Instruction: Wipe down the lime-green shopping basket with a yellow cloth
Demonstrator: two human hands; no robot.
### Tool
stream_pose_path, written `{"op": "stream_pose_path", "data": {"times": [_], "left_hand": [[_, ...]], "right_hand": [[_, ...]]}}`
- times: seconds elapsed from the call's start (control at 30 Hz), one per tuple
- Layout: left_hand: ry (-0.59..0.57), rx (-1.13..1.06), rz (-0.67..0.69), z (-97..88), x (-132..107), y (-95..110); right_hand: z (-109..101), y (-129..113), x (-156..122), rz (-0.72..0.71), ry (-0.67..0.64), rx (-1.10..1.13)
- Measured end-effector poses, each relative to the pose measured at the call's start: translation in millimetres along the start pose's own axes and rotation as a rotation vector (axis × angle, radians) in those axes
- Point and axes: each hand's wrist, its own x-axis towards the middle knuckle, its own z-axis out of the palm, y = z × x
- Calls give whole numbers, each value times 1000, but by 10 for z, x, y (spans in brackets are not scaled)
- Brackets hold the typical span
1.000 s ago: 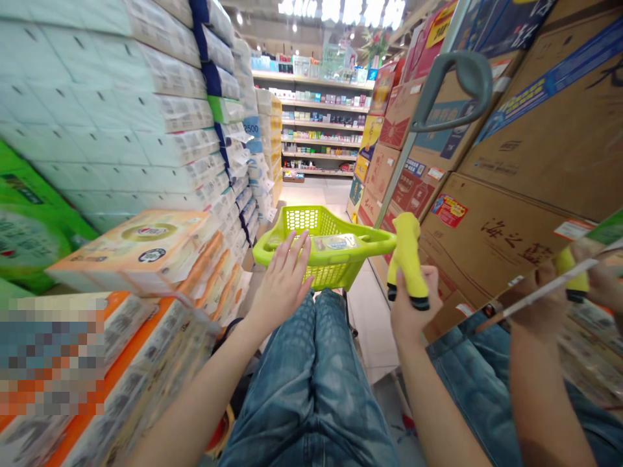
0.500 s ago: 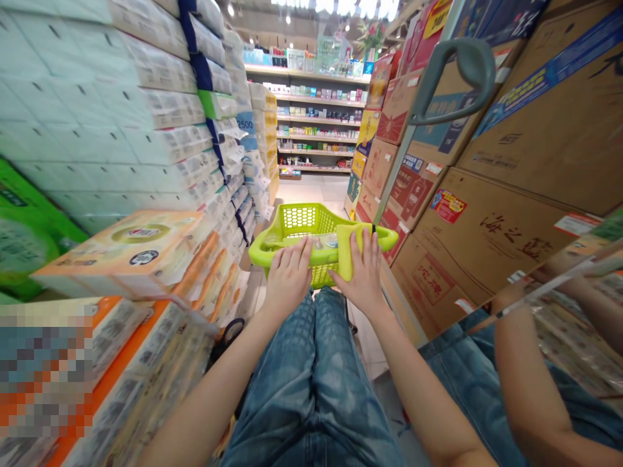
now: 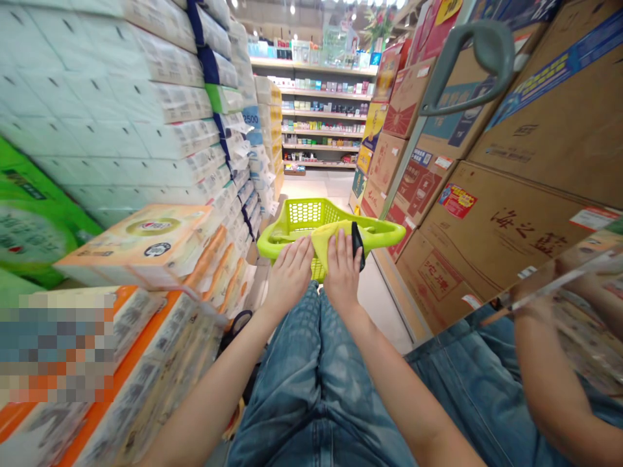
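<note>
A lime-green plastic shopping basket (image 3: 384,235) with perforated walls is in front of my knees, in the middle of the view. My left hand (image 3: 293,269) lies over its near rim on the left, fingers together and pointing forward, the thumb hidden. On the same rim, my right hand (image 3: 342,272) presses a yellow cloth (image 3: 321,241) with its fingers laid over it. A black edge (image 3: 359,245) of the cloth sticks out to the right of the fingers. The two hands are close together, with the cloth's left edge by the left fingertips.
Stacked tissue packs (image 3: 117,130) line the left side, with orange packs (image 3: 141,237) lower down. Cardboard boxes (image 3: 516,227) are piled on the right behind a grey handle (image 3: 470,68). A reflective surface (image 3: 574,344) shows an arm and jeans. Shelves (image 3: 321,113) stand at the aisle's end.
My right hand has slid left along the basket rim with the cloth, closer to my left hand. More of the cloth's black edge shows now. The whole view has shifted slightly.
</note>
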Motion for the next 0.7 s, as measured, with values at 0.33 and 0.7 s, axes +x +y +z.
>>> {"op": "stream_pose_path", "data": {"times": [0.33,0.7], "left_hand": [[40,43,-53,155,-145,106],[63,34,-59,200,-169,25]], "right_hand": [[12,261,3,231,122,156],[93,484,-79,-9,89,39]]}}
